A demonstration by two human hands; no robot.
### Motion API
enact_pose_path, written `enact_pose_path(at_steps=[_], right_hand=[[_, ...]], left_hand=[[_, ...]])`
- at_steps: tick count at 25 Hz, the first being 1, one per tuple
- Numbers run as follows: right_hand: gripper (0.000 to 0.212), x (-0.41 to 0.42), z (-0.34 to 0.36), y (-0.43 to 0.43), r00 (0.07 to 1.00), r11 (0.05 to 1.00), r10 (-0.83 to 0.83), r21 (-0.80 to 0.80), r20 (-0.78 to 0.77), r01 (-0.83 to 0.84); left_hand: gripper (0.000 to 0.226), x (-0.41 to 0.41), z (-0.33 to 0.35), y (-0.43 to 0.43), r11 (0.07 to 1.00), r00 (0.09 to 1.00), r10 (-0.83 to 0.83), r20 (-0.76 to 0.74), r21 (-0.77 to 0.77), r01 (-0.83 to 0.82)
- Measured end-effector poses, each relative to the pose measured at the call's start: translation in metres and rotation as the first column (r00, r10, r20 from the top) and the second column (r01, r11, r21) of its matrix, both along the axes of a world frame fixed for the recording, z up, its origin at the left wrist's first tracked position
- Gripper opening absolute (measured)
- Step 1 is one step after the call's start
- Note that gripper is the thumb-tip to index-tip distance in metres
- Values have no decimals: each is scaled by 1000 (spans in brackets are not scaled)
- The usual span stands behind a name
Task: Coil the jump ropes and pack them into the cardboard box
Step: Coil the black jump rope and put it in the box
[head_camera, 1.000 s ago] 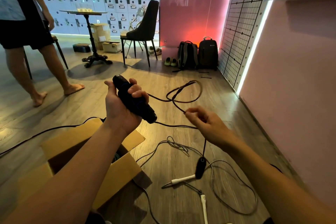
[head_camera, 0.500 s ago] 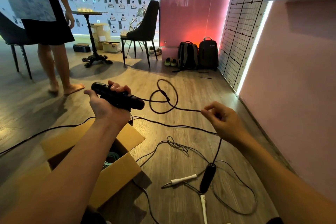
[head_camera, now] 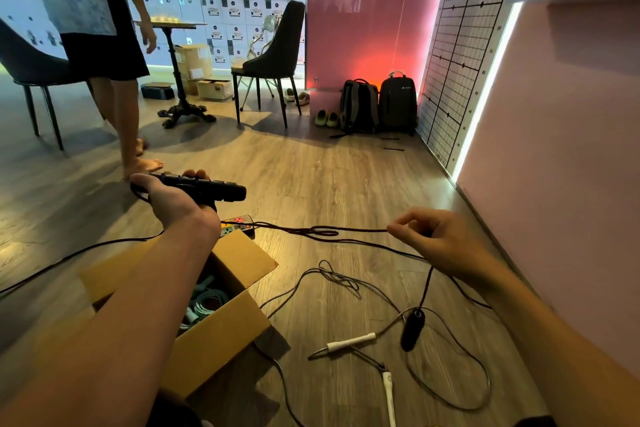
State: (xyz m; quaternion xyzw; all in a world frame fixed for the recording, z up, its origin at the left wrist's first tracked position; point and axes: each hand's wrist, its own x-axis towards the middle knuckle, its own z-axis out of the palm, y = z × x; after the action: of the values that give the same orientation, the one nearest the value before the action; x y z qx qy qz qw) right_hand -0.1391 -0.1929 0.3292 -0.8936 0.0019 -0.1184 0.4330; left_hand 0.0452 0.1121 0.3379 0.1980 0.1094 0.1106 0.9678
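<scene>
Head view: the hands are held well apart, each closed on a different part of one jump rope. The left hand (head_camera: 173,198) is wrapped round a black handle (head_camera: 216,188), which lies roughly level with its free end pointing toward the right hand. The right hand (head_camera: 440,239) pinches the rope (head_camera: 360,230) between thumb and forefinger, the other fingers loosely curled. Between the two hands the rope runs taut and nearly level, its long axis straight from one hand to the other. A small flattened loop (head_camera: 322,231) sits on this span about midway, slightly nearer the right hand. Past the pinch the rope drops below the right hand to the second black handle (head_camera: 412,329), which appears to rest at floor level; contact with the floor cannot be confirmed. The cardboard box (head_camera: 221,340) stands open beneath the left forearm, plainly nearer the left hand, with pale coils (head_camera: 207,305) already inside. A white-handled rope (head_camera: 349,345) lies uncoiled below and between the hands, just beside the second black handle. A power strip (head_camera: 237,224) sits just below the left wrist. Assessment: coiling is under way and nothing of this rope is packed. The next wrap would call for the right hand to carry its pinch across to the left hand, since the slack lies on the right side.
</scene>
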Motion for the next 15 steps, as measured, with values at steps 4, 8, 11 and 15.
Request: enact_pose_path(at_steps=[4, 8, 11, 15], right_hand=[[42, 6, -6, -7, 989, 989, -142, 47, 45, 140], [49, 5, -5, -23, 935, 902, -325, 345, 143, 261], [45, 2, -1, -27, 902, 797, -419, 517, 100, 313], [17, -1, 1, -24, 900, 837, -417, 441, 127, 325]], left_hand=[[42, -1, -7, -2, 834, 992, 116, 44, 538, -121], [59, -14, -17, -9, -127, 991, -113, 70, 988, -84], [66, -29, -23, -17, -345, 802, -490, -340, 921, 180], [63, -37, -26, -23, -731, 477, -503, -721, 649, 210]])
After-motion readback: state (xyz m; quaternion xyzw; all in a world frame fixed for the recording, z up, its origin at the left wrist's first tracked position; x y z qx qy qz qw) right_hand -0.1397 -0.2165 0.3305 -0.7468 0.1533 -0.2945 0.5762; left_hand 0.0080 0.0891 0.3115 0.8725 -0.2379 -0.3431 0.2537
